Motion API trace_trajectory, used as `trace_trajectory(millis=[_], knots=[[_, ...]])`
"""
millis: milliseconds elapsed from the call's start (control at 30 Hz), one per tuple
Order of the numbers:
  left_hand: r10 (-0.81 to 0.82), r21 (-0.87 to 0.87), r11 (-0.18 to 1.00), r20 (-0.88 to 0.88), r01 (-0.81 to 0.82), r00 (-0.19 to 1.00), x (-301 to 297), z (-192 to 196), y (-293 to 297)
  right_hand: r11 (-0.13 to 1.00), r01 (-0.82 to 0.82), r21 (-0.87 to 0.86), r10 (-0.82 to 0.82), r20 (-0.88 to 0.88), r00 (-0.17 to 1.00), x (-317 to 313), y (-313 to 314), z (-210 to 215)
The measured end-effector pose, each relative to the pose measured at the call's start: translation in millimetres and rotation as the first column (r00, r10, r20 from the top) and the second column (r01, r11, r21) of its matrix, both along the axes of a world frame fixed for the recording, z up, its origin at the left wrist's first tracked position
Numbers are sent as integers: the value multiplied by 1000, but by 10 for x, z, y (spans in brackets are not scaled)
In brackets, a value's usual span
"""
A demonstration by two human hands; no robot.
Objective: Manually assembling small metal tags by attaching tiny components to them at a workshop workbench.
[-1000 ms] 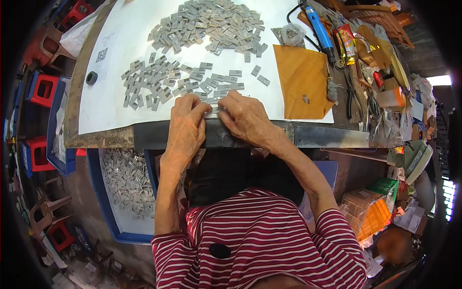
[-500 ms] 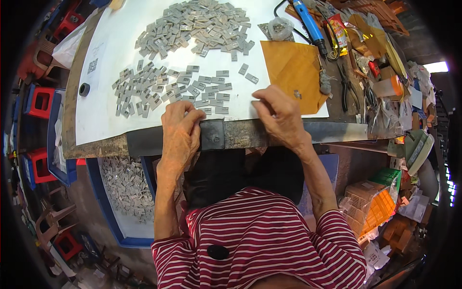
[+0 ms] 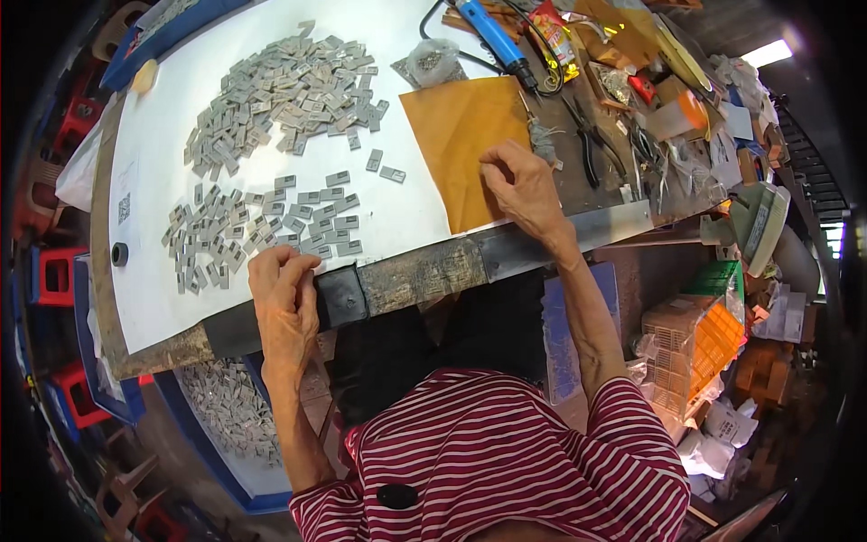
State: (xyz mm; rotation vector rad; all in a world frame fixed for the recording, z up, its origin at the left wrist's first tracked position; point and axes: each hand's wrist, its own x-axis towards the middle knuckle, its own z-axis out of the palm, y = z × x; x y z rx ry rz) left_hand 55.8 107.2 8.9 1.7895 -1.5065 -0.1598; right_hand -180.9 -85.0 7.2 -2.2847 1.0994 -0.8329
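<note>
My left hand point(image 3: 284, 287) rests at the front edge of the table, fingers curled and thumb drawn in; whatever they hold, if anything, is hidden. Right beside its fingertips lies a loose group of small grey rectangular metal pieces point(image 3: 312, 217), each with a darker mark. Over the brown paper sheet point(image 3: 452, 135) hovers or rests my right hand point(image 3: 526, 191), its fingers bent together in a pinch. I cannot make out anything between them. A bigger heap of the same metal pieces point(image 3: 289, 95) lies farther back on the white sheet point(image 3: 149, 307).
A blue electric screwdriver point(image 3: 495, 41) and a plastic bag of small parts point(image 3: 432, 63) lie behind the brown paper. Black-handled pliers point(image 3: 591, 154) are to the right. A black ring point(image 3: 119, 254) sits far left. Under the table stands a blue tray point(image 3: 185, 411) of metal pieces.
My right hand has moved right, from above the white sheet to over the brown paper. The small pieces seen on that paper no longer show. The whole view has turned; my left hand stays by the edge.
</note>
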Motion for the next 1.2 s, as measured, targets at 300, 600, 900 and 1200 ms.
trace_trajectory(millis=[300, 600, 900, 1200], knots=[[-55, -9, 998, -15, 55, 998, -116, 44, -170, 999, 27, -40, -29, -60, 998, -96, -103, -74], [-126, -20, 992, 34, 127, 991, -247, 155, -447, 999, -50, 7, 50, -109, 993, -220, -75, -70], [-148, -37, 988, 78, 151, 986, -335, 184, -616, 993, -115, 8, 115, -96, 989, -169, -115, -79], [-161, -31, 986, 47, 163, 986, -399, 192, -652, 984, -172, -38, 163, -180, 970, -148, -130, -70]])
